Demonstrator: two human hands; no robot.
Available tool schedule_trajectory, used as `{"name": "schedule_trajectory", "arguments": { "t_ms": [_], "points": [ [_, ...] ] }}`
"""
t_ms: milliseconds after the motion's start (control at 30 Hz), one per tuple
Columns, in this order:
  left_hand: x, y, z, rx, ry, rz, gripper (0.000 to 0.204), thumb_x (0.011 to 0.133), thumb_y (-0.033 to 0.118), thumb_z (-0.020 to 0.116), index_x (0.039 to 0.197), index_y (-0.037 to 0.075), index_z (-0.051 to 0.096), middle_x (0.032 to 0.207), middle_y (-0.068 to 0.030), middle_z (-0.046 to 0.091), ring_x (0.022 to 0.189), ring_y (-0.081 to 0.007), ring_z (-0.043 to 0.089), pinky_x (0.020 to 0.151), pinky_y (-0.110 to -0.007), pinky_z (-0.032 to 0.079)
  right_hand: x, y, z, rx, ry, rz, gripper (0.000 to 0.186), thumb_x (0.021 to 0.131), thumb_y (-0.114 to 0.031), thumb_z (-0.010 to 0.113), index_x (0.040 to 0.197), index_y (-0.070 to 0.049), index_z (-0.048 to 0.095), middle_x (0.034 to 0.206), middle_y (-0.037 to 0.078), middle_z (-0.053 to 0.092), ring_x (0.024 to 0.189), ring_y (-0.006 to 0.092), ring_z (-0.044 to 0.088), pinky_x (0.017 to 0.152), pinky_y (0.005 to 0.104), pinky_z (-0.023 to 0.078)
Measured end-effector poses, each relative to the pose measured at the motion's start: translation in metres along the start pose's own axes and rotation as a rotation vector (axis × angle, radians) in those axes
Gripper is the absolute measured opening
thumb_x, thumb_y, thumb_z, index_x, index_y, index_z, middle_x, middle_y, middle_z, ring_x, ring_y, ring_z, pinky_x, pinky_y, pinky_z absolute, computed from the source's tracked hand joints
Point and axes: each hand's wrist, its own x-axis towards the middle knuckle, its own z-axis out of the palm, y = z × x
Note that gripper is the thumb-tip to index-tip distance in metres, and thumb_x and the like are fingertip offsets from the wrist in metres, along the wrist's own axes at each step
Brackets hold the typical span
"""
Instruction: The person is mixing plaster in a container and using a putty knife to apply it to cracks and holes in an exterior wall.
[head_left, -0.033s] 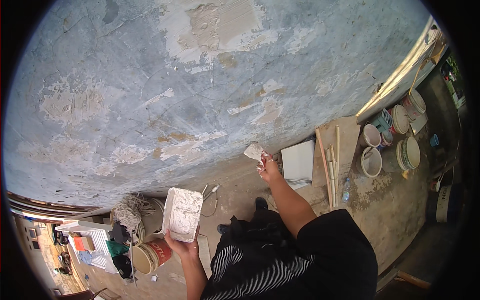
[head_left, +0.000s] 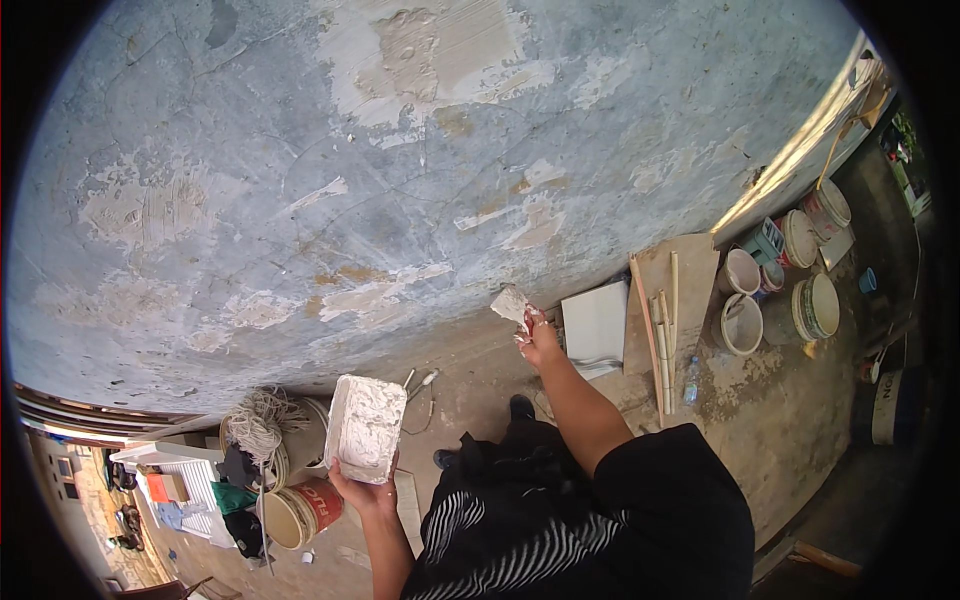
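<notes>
My left hand grips the lower edge of a rectangular tray, its inside coated with white putty. In my right hand, which is smeared with white, is a putty knife with a broad, putty-covered blade. The blade is held out to the upper left, near the foot of the wall; I cannot tell whether it touches. Pale rough patches of filler show across the blue-grey wall, some with brownish stains between them.
Several buckets stand at the right, beside wooden poles, a leaning board and a plastic bottle. White panels lean by the wall. At lower left are a mop head, a bucket and a white rack.
</notes>
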Motion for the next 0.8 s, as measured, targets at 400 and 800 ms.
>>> {"name": "schedule_trajectory", "arguments": {
  "t_ms": [400, 800],
  "points": [
    [0.006, -0.003, 0.003, 0.027, -0.068, -0.03, 0.067, 0.089, 0.05, 0.05, 0.147, 0.018, 0.04, 0.145, -0.007, 0.05, 0.127, -0.0334, 0.054, 0.087, -0.061, 0.052, -0.004, 0.014, -0.013, -0.071, -0.038, -0.03, 0.009, 0.099, -0.021, 0.053, 0.101, -0.014, 0.059, 0.082, -0.002, 0.057, 0.06, 0.0141, 0.044, 0.047, 0.0287, 0.032],
    [0.001, 0.0, 0.003, -0.008, -0.037, -0.027, 0.067, 0.089, 0.049, 0.05, 0.146, 0.017, 0.04, 0.144, -0.0082, 0.05, 0.127, -0.0345, 0.054, 0.086, -0.062, 0.053, 0.008, -0.005, -0.023, 0.001, 0.024, -0.068, 0.009, 0.099, -0.02, 0.053, 0.094, -0.014, 0.055, 0.075, -0.001, 0.052, 0.053, 0.0147, 0.038, 0.043, 0.0301, 0.031]
  ]
}}
